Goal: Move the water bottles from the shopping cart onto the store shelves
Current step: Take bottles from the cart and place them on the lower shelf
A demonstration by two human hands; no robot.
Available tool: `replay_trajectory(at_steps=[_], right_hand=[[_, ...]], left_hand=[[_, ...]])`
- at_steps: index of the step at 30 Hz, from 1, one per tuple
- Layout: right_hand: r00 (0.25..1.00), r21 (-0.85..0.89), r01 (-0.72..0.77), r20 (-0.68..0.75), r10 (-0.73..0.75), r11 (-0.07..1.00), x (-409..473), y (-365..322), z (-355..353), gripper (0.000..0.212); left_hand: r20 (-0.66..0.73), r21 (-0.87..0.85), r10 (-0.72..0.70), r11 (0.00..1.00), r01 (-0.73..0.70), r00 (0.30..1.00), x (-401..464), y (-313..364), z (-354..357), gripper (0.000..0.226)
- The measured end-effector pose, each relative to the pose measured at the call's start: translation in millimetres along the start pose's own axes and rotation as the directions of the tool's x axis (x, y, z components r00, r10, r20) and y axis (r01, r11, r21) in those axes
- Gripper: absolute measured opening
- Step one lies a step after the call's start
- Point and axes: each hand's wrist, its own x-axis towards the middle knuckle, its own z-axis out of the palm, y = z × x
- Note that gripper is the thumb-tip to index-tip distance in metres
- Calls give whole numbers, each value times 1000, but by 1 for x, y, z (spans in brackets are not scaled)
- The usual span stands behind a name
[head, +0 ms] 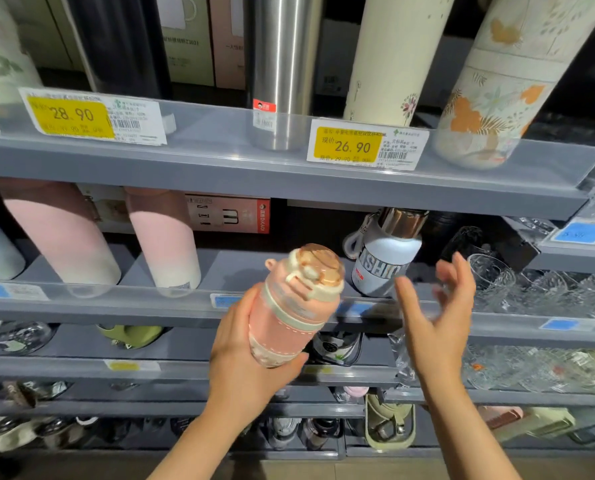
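Observation:
A pink water bottle (294, 306) with a cream lid and a brownish top is gripped low on its body by my left hand (246, 355), in front of the second grey shelf (185, 306). The bottle tilts to the right. My right hand (438, 317) hovers just right of it, blurred, fingers spread and holding nothing. A white bottle (382, 261) with a chrome cap and printed letters stands on that shelf right behind the gap between my hands. The shopping cart is out of view.
Two pink flasks (164, 240) stand to the left on the same shelf, clear glassware (538, 285) to the right. The upper shelf (254, 161) carries steel and floral flasks behind yellow price tags. Lower shelves hold more bottles and a green lunch box (389, 424).

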Motion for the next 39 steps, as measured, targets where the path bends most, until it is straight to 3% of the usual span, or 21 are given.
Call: replay_trajectory(at_steps=[2, 4, 8, 10, 12, 15, 17, 19, 21, 24, 26, 28, 29, 30, 31, 33, 35, 39], right_hand=[[979, 220, -87, 200, 42, 972, -42, -22, -1, 96], [936, 323, -197, 342, 80, 926, -72, -34, 8, 105], [960, 464, -277, 166, 224, 842, -82, -28, 17, 123], [959, 477, -283, 129, 252, 832, -77, -28, 14, 132], [964, 453, -267, 106, 246, 851, -76, -30, 11, 126], [976, 415, -218, 71, 208, 883, -74, -37, 14, 110], [980, 416, -195, 45, 194, 888, -73, -40, 18, 101], [983, 438, -170, 18, 180, 883, -72, -46, 23, 91], [989, 468, -134, 1, 151, 874, -72, -54, 30, 80], [998, 454, -60, 55, 39, 889, -73, -71, 44, 56], [974, 390, -162, 212, 82, 907, -74, -79, 55, 70], [924, 268, -267, 344, 167, 926, -67, -84, 65, 100], [936, 170, -145, 343, 79, 975, -61, -90, 70, 104], [935, 108, 72, 338, -105, 992, -52, -90, 77, 105], [882, 107, 293, 355, -311, 950, -42, -86, 85, 101], [753, 106, 524, 406, -518, 845, -28, -76, 102, 82], [696, 65, 609, 432, -573, 790, -17, -70, 112, 83], [662, -21, 663, 485, -572, 749, -5, -63, 121, 84]], left_hand=[[-38, 175, 150, 974, -141, 988, -2, 12, 14, 89], [-17, 273, 269, 928, -254, 963, -8, 24, 31, 87], [65, 310, 476, 826, -471, 877, -23, 28, 55, 94], [116, 297, 505, 804, -515, 855, -26, 24, 56, 114], [179, 273, 505, 799, -536, 844, -24, 22, 51, 119], [285, 92, 458, 861, -500, 842, -13, 20, 26, 100], [260, 81, 439, 878, -472, 860, -2, 3, 3, 83], [158, 276, 387, 866, -417, 909, 12, -27, -23, 68], [58, 486, 281, 830, -273, 958, 24, -62, -46, 64], [34, 698, 197, 697, -165, 980, 31, -104, -62, 68], [72, 757, 218, 624, -195, 973, 32, -119, -64, 70], [78, 780, 260, 586, -221, 963, 33, -125, -63, 68], [62, 785, 286, 578, -223, 956, 34, -126, -63, 67], [39, 787, 309, 577, -220, 950, 35, -127, -62, 65], [17, 784, 328, 581, -216, 944, 36, -129, -60, 64], [-18, 784, 361, 584, -210, 933, 38, -132, -59, 62], [-28, 801, 392, 559, -214, 920, 39, -134, -58, 61], [-36, 843, 447, 494, -214, 894, 40, -136, -58, 61]])
